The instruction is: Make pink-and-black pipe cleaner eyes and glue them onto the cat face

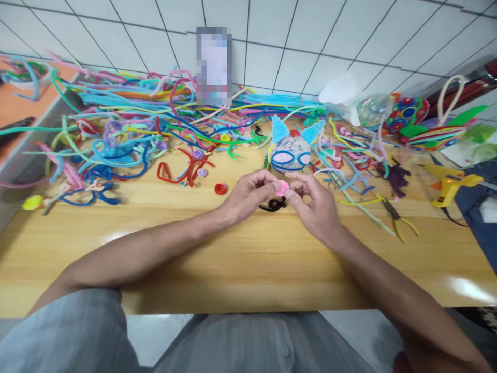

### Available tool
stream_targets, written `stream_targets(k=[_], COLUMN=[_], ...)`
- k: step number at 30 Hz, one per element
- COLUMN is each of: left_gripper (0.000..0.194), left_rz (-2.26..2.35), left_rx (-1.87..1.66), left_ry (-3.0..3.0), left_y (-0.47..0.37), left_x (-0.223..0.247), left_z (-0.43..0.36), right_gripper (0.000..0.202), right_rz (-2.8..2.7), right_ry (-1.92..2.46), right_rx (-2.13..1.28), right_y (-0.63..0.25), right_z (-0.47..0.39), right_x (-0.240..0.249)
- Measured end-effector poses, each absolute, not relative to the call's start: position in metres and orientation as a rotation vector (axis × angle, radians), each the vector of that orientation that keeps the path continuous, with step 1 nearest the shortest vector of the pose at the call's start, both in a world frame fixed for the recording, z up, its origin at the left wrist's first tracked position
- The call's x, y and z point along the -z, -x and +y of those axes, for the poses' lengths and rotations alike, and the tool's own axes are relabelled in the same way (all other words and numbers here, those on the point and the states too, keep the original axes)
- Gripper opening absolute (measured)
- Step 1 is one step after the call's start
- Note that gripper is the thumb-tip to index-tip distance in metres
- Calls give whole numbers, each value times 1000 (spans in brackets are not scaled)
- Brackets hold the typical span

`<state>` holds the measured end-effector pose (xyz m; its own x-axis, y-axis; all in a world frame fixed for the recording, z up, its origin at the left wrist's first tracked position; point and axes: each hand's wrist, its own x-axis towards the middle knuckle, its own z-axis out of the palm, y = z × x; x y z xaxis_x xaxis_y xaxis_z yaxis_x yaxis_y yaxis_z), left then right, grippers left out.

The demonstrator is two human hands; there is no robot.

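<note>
1. In the head view, the ball with blue ears (290,150) stands just to the far side of the hands; a black curled piece (273,205) lies on their near side, between the wrists.
2. A red coil (221,188) lies to the left. To the right are the pliers (399,217) and, farther right, a yellow glue gun (448,187).
3. Many coloured fuzzy stems (128,98) cover the far part of the wooden table (233,264), before a white tiled wall (279,41).
4. Both forearms reach inward. The left hand (250,194) and the right hand (316,204) pinch one small pink piece (282,188) between their fingertips, above the table.
</note>
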<state>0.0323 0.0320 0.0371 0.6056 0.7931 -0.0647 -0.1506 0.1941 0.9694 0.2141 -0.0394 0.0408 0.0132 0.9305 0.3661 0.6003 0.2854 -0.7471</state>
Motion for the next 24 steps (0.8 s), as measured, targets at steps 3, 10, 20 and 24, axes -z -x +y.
stream_targets(k=[3, 10, 20, 24], left_gripper=[30, 27, 29, 35], left_rz=[640, 625, 625, 653], left_rx=[-682, -565, -460, -470], left_ry=[-1188, -1203, -1344, -1329], left_y=[-33, -33, -30, -31], left_x=[-35, -29, -31, -30], left_z=[31, 31, 35, 33], right_gripper=[23, 12, 9, 10], right_rz=[-1767, -1783, -1745, -1738], right_ry=[1395, 1361, 1388, 1350], right_rx=[-383, -356, -451, -432], right_y=[-216, -219, -222, -222], right_z=[-43, -50, -54, -54], right_x=[-40, -33, -31, -28])
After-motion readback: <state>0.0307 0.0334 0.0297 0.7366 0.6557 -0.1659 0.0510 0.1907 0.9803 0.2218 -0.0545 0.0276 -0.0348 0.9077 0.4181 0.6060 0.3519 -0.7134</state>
